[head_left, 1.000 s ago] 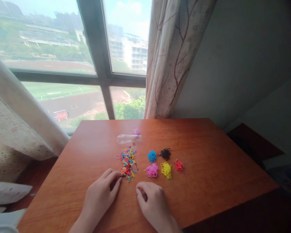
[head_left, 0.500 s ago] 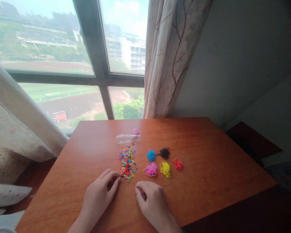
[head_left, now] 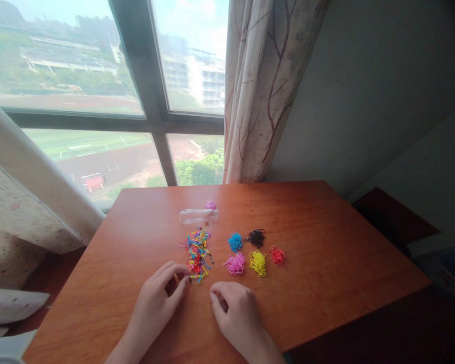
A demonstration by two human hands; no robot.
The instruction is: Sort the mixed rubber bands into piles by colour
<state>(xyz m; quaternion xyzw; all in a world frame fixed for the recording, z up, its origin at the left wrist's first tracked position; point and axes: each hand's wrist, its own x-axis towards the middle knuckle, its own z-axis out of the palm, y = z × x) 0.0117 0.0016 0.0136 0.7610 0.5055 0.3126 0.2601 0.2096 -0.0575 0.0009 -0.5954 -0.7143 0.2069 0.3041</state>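
Hardly anything has shifted over the last second: the left hand [head_left: 157, 298] still rests on the table [head_left: 326, 253] at the near edge of the mixed pile of rubber bands [head_left: 197, 253]. Its thumb and forefinger are drawn close at the nearest strands, though I cannot tell if a band is pinched. The right hand [head_left: 235, 311] stays just right of the pile's near end, fingers curled under; whether it holds anything is hidden. Right of the pile lie 5 unchanged single-colour heaps: blue [head_left: 235, 241], black [head_left: 256, 237], pink [head_left: 235, 263], yellow [head_left: 258, 263] and red [head_left: 278, 255]. Beyond the pile a clear bottle [head_left: 197, 216] lies on its side. To my eye, no band has left the pile.
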